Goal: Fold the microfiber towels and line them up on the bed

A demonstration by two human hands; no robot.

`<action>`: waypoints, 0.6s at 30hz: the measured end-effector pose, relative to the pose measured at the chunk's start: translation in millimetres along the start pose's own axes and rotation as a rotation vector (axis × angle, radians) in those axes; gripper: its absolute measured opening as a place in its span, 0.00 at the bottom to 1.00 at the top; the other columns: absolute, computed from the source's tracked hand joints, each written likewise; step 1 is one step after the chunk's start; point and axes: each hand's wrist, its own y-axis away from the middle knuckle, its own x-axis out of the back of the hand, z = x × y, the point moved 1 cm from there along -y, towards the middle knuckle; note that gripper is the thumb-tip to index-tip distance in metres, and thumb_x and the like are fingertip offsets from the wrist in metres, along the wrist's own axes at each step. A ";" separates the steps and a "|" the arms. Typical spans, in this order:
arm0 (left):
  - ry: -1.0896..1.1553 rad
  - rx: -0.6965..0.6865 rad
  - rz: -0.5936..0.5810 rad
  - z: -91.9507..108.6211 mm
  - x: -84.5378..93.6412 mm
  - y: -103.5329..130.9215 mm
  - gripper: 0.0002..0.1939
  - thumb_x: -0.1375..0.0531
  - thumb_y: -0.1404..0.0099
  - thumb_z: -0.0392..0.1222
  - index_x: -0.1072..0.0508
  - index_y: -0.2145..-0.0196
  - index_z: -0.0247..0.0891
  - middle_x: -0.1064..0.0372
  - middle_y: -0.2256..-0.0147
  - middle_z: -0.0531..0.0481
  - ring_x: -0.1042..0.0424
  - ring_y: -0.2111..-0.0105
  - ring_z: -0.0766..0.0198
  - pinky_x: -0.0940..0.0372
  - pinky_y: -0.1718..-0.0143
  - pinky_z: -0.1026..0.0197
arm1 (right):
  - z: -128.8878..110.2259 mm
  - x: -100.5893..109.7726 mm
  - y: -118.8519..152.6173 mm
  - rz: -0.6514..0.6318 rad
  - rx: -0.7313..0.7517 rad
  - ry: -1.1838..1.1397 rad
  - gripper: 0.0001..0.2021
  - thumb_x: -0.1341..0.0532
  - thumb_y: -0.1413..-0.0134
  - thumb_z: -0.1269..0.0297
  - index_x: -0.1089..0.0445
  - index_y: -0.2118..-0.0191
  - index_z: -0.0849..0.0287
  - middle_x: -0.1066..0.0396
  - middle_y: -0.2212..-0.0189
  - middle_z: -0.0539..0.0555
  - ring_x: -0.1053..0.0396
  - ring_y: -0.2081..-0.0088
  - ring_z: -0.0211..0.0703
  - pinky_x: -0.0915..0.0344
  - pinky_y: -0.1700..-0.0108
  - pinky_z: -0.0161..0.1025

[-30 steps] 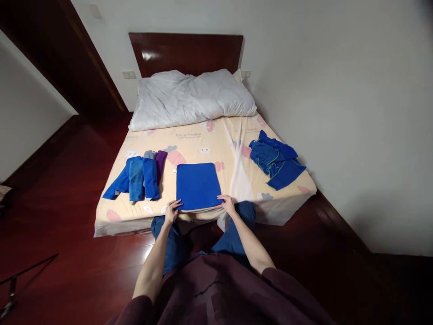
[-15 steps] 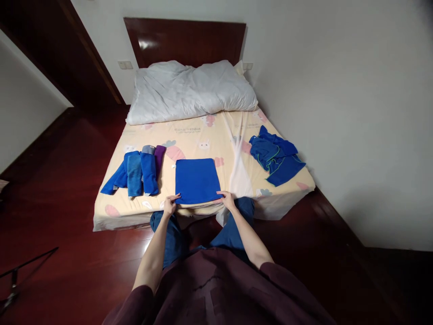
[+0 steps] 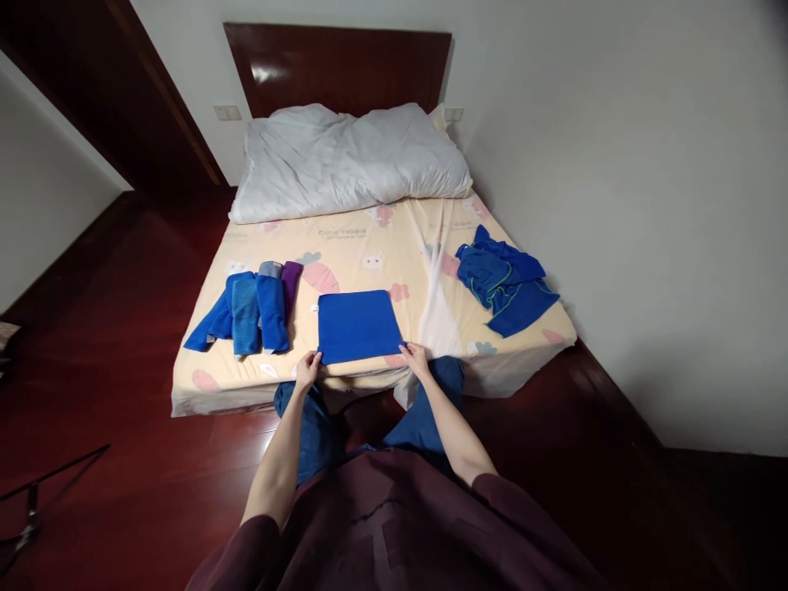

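A blue cloth [image 3: 358, 326] lies flat near the front edge of the bed, with a small white tag at its left side. My left hand [image 3: 307, 369] pinches its near left corner. At the near right corner, my right hand [image 3: 414, 358] pinches the cloth between thumb and fingers. Left of it rests a group of rolled cloths [image 3: 245, 316] in blue, grey and purple. To the right lies a loose, crumpled heap of blue cloths [image 3: 506, 279] with green edging.
The bed [image 3: 363, 242] has a cream sheet printed with carrots and rabbits. A white quilt [image 3: 350, 160] is bunched below the dark wooden headboard [image 3: 338, 70]. White walls stand behind and at right. A thin black stand [image 3: 30, 509] is on the red-brown floor at lower left.
The near edge of the blue cloth has shifted slightly away from me, so the cloth looks shorter front to back. Both hands keep hold of its near corners.
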 end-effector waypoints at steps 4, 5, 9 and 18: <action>-0.020 0.017 0.041 3.6 1.1 0.5 0.23 0.43 0.37 0.63 0.27 0.67 0.40 0.25 0.69 0.46 0.25 0.64 0.55 0.30 0.60 0.57 | 0.9 -4.6 -3.9 0.055 -0.018 0.008 0.25 0.40 0.49 0.35 0.31 0.74 0.56 0.24 0.74 0.57 0.25 0.68 0.50 0.29 0.64 0.40; -0.023 0.021 0.055 4.2 0.7 0.4 0.22 0.44 0.37 0.63 0.27 0.67 0.40 0.24 0.68 0.45 0.25 0.64 0.55 0.30 0.58 0.56 | 1.4 -5.5 -5.2 0.072 -0.026 0.014 0.26 0.40 0.50 0.35 0.30 0.74 0.57 0.23 0.73 0.58 0.25 0.67 0.50 0.29 0.64 0.40; -0.029 0.029 0.080 4.6 -1.4 -0.9 0.21 0.44 0.36 0.61 0.27 0.67 0.39 0.24 0.66 0.44 0.25 0.63 0.55 0.30 0.56 0.56 | 5.2 -7.3 -10.2 0.132 -0.057 0.044 0.26 0.39 0.51 0.35 0.28 0.74 0.57 0.22 0.73 0.59 0.24 0.67 0.52 0.29 0.63 0.41; -0.042 0.057 0.047 3.2 3.3 -6.9 0.20 0.43 0.37 0.59 0.26 0.68 0.38 0.27 0.73 0.48 0.28 0.71 0.59 0.32 0.65 0.59 | 11.8 -10.1 -17.8 0.147 -0.063 0.073 0.26 0.40 0.49 0.36 0.28 0.76 0.57 0.22 0.74 0.59 0.23 0.68 0.51 0.27 0.63 0.41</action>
